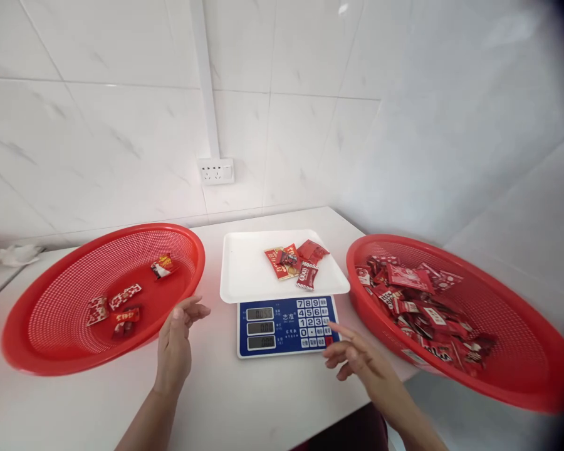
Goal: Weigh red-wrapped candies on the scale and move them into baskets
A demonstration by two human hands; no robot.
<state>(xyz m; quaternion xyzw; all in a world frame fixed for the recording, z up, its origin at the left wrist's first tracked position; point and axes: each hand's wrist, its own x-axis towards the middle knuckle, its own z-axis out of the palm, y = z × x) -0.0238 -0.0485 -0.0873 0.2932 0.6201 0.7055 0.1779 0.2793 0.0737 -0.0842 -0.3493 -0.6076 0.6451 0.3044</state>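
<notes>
A digital scale (289,326) with a blue keypad panel stands on the table, its white weighing tray (247,266) behind the panel. Several red snack packets (307,274) lie in a small pile on the tray. My left hand (178,335) is held between the left red basket (42,307) and the scale, fingers stretched out, holding nothing. Over the keypad's lower right corner hovers my right hand (355,357), its fingers apart and nothing in them; whether a fingertip touches a key, I cannot tell. The right red basket (521,369) holds a heap of red-wrapped snacks (427,307).
A few wrapped snacks (122,297) lie scattered in the left basket. Behind the white table (225,401) rises a tiled wall with a power socket (216,171). White crumpled material (19,254) sits at the far left. The right basket reaches past the table's right edge.
</notes>
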